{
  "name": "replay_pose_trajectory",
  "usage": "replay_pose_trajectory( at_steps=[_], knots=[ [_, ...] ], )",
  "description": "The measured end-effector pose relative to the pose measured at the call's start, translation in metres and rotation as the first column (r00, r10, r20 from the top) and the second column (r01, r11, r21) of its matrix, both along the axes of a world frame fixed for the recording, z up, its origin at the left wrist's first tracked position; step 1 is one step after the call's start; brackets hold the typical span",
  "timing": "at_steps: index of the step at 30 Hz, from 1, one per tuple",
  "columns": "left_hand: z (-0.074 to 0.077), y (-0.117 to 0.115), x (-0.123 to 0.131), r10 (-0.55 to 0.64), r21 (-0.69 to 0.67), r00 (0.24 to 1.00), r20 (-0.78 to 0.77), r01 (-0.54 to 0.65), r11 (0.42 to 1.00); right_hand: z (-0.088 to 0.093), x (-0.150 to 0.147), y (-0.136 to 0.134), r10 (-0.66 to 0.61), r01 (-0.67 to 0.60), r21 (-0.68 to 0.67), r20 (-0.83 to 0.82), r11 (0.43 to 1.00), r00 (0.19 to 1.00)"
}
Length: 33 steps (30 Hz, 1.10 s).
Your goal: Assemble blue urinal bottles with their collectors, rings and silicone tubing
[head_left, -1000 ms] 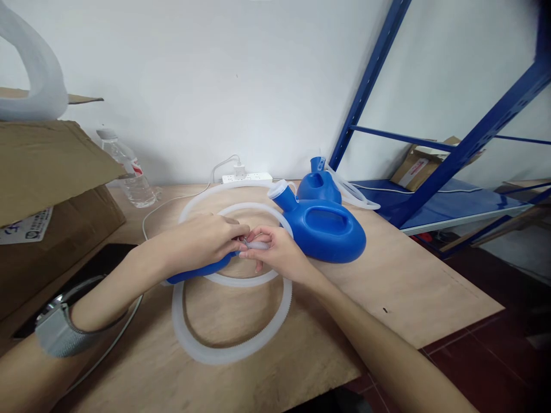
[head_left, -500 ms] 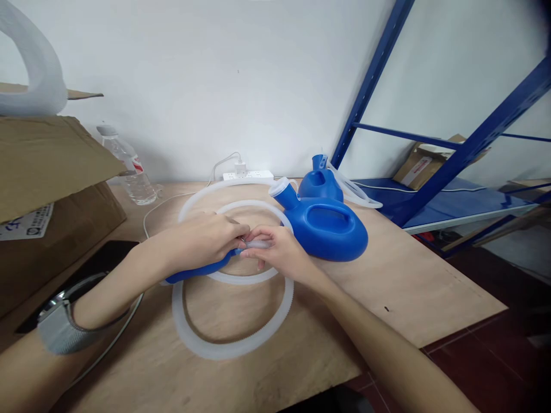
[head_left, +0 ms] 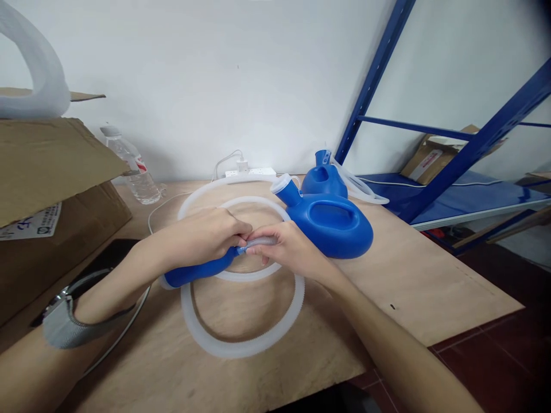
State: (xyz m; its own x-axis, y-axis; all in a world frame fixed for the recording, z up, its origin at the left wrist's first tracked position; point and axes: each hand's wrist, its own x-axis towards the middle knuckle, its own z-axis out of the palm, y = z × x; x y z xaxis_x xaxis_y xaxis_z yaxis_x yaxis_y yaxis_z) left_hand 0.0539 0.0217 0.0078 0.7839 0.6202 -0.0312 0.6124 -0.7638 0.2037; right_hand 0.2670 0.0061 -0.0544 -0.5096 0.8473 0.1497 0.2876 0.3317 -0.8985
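My left hand (head_left: 215,234) is closed over a blue funnel-like plastic piece (head_left: 198,272), whose narrow tip points right. In my right hand (head_left: 282,245), thumb and fingers pinch the end of a translucent corrugated hose (head_left: 263,241). The hose end and the blue tip meet between my fingertips; how far one sits over the other is partly hidden. The rest of the hose lies in loops on the wooden table under my hands. Just beyond my right hand lies a blue plastic urinal bottle (head_left: 333,226) with a white cap.
A second blue bottle (head_left: 322,180) with a coiled hose stands behind. A power strip (head_left: 252,172) and water bottle (head_left: 140,178) are by the wall. A cardboard box (head_left: 64,223) is at left, over a dark flat object. Blue metal shelving (head_left: 465,198) stands right.
My hands stay together at the joint, with the hose end and blue tip now showing more clearly. The view has shifted slightly.
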Motion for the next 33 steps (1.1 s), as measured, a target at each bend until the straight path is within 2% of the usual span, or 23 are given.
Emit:
replay_pose_trajectory(
  at_steps=[5,12,19,24,28,33],
  knots=[
    [0.002,-0.001,-0.001,0.067,0.039,0.997,-0.041,-0.066,0.997,0.003,-0.002,-0.002,-0.024,0.023,0.049,0.016,0.999,1.000],
    [0.000,-0.002,-0.003,0.095,0.027,0.995,0.027,-0.096,0.995,0.005,-0.003,-0.005,-0.027,0.025,0.096,0.021,0.995,0.999],
    [0.004,-0.004,0.000,0.104,0.034,0.992,-0.071,-0.102,0.994,0.003,-0.005,-0.004,-0.040,0.030,0.190,0.051,0.981,0.998],
    [0.009,-0.008,0.001,0.190,-0.007,0.973,-0.130,-0.193,0.981,0.002,-0.006,-0.003,-0.038,0.029,0.169,0.049,0.985,0.998],
    [0.012,-0.014,0.000,0.300,0.054,0.945,-0.129,-0.295,0.954,0.001,-0.006,-0.003,-0.075,0.067,0.180,0.041,0.981,0.996],
    [0.008,-0.014,-0.001,0.295,0.125,0.942,-0.161,-0.277,0.953,-0.005,-0.006,0.000,-0.100,0.096,0.152,0.021,0.984,0.995]
  ],
)
